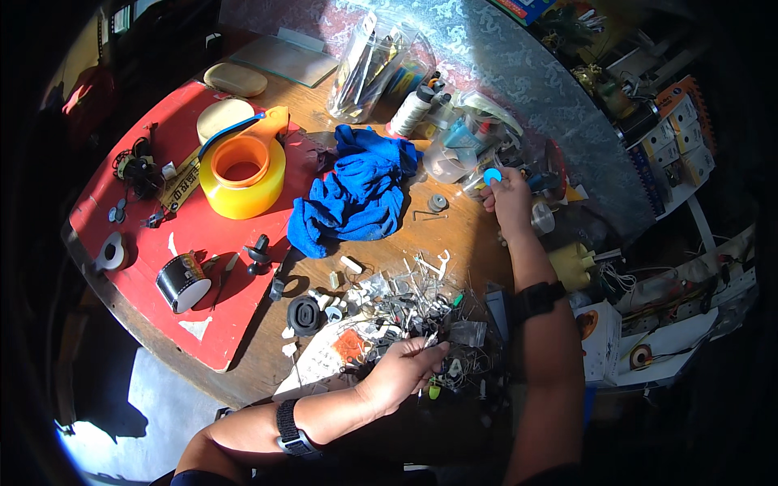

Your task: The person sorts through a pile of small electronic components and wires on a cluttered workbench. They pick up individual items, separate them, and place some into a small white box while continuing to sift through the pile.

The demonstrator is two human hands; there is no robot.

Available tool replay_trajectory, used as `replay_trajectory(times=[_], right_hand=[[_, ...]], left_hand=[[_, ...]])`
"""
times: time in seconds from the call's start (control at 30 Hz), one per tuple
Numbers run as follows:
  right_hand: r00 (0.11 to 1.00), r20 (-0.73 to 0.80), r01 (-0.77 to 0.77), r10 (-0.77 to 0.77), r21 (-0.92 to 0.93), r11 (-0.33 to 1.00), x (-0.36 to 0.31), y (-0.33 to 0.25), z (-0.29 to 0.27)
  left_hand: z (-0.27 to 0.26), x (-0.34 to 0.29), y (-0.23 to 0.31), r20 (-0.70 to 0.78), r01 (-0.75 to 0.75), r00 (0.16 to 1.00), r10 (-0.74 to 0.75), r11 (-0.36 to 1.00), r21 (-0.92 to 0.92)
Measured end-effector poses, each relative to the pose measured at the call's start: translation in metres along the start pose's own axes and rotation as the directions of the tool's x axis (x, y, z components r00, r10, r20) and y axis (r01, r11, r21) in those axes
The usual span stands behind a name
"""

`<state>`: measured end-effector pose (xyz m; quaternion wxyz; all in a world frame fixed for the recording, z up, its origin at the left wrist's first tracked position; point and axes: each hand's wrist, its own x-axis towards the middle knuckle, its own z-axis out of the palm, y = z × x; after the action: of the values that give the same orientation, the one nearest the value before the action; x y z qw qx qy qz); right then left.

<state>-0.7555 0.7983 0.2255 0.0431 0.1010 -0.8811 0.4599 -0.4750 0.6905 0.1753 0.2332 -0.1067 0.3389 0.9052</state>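
Note:
My left hand [403, 373] is closed in a pinch at the near side of a heap of small mixed parts [397, 304]. Whatever it grips is too small to make out; thin pale pieces show at its fingertips. Farther off to the right, my right hand [510, 198] holds a round light-blue disc [492, 175] between its fingers. That hand is beside a clear plastic cup [448, 159] and a cluster of jars and small tools. A crumpled blue cloth [352, 190] lies to the left of it, with a small metal spool [438, 202] between.
On the left, a red board [219, 316] bears a yellow tub with an orange rim [243, 182], a film-patterned roll [183, 282] and tangled black wire [139, 170]. A clear container of tools [365, 73] and a thread spool [412, 112] stand at the back. Cards and papers [660, 348] lie right.

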Motion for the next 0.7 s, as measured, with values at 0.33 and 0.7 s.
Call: replay_trajectory(times=[0.33,0.7], right_hand=[[0.975,-0.038,0.173,-0.217,-0.477,0.862,0.084,0.032,0.040],[0.920,0.391,0.045,-0.037,-0.011,0.999,-0.040,-0.005,-0.012]], left_hand=[[-0.005,0.007,-0.013,0.108,0.014,0.994,-0.024,0.996,0.093],[-0.005,0.003,-0.008,0.101,-0.068,0.993,0.066,0.998,0.018]])
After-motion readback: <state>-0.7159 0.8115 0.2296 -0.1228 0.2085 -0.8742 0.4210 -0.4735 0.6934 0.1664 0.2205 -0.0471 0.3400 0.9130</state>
